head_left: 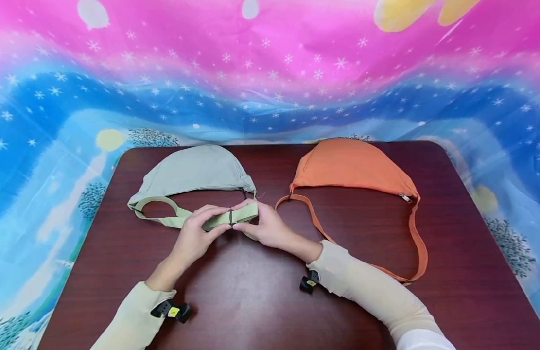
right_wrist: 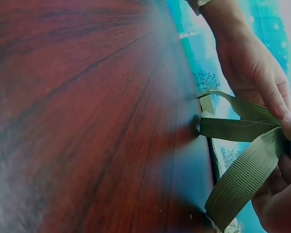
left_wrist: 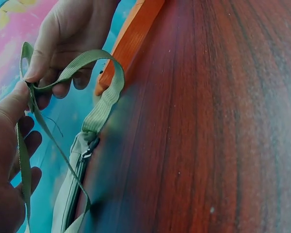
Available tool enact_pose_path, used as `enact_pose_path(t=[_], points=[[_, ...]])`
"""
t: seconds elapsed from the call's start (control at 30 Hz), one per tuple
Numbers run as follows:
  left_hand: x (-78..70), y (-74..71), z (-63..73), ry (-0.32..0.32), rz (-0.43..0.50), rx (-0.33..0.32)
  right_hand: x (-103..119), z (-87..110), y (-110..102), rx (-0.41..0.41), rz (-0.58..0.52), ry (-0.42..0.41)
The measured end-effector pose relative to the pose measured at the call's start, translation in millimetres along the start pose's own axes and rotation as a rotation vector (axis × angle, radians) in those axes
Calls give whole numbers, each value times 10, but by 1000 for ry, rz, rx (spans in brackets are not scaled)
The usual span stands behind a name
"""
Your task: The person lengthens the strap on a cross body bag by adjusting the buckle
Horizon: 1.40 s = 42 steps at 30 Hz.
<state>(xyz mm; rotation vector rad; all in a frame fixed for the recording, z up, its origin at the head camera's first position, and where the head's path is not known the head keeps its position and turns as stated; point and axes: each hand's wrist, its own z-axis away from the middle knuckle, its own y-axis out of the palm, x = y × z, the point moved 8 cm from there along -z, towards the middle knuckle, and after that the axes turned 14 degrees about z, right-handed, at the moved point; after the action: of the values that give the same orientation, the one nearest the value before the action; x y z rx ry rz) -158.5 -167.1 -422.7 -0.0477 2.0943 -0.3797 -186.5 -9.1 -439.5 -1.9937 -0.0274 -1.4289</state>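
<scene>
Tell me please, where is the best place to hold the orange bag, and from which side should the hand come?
Probably by the strap of the orange bag, coming from the right. There the strap lies in an open loop on the table, free of both hands. The right hand and left hand pinch the green strap.

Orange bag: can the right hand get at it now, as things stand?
Probably yes, once freed. The right hand pinches the green strap together with the left hand. The orange bag lies just beside it, with only bare table between them.
</scene>
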Motion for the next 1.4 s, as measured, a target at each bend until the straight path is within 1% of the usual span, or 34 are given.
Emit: enact_pose_path(t=[0.1, 0.2, 0.33, 0.4, 0.5, 0.6, 0.7, 0.8, 1.03, 1.27, 1.3, 1.4], points=[[10, 4, 6, -8, 7, 8, -9, -2, 3, -9, 19, 2], [40, 5, 26, -33, -12, 25, -10, 3, 7, -9, 2, 2], [91, -19, 74, -81, -74, 55, -17, 3, 39, 12, -52, 7], [125, -45, 103, -92, -114, 68, -22, 2, 55, 23, -73, 18], [185, -98, 148, -95, -169, 83, -28, 8, 59, 25, -82, 36], [237, -154, 187, -86, -195, 83, -30, 12, 56, 24, -83, 48], [260, -187, 205, -81, -180, 79, -33, 15, 50, 22, -84, 50], [259, -180, 196, -77, -154, 81, -34, 18, 40, 14, -77, 40], [189, -129, 128, -40, -112, 68, -21, 2, 19, -21, -1, 2], [142, -112, 83, -16, -82, 45, -31, -30, 22, -39, 31, 10], [138, -111, 80, -15, -81, 43, 17, -27, 4, -39, 38, 14], [120, -104, 72, -8, -74, 38, 22, -40, 9, -34, 60, 13]])
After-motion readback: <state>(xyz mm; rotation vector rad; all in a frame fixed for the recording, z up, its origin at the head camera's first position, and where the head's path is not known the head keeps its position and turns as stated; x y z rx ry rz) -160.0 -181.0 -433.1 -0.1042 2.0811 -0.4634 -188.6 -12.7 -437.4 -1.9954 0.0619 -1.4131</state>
